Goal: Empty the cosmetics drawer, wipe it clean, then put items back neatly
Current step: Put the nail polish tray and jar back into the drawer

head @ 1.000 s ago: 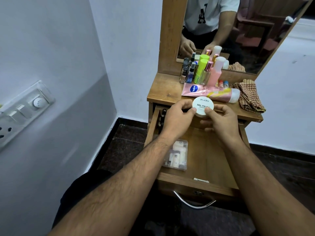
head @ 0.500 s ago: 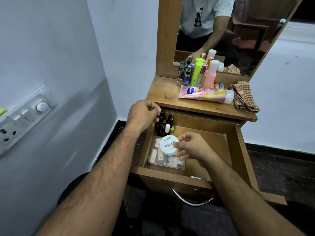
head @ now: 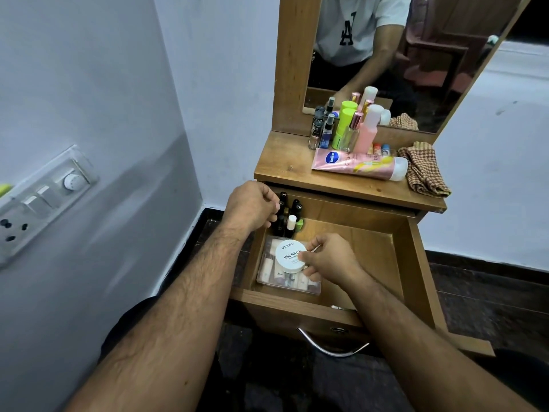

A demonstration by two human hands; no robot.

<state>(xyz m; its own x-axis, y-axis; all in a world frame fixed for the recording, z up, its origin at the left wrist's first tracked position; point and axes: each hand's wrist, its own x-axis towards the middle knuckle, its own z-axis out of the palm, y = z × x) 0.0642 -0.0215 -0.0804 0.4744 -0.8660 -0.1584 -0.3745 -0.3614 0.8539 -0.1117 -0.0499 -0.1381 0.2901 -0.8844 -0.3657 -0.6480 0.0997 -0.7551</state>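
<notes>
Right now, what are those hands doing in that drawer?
A person is putting makeup things back into the open wooden drawer. The right hand holds a round white nail polish tub over a clear plastic box of small bottles. The left hand is at the dark bottles standing in the back left corner. More bottles, a pink tube and a checked cloth sit on top.

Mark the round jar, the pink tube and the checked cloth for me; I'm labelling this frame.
jar (head: 290, 255): head view, on its white lid.
tube (head: 356, 162): head view, mid-body.
cloth (head: 423, 171): head view, on the top fold.
</notes>
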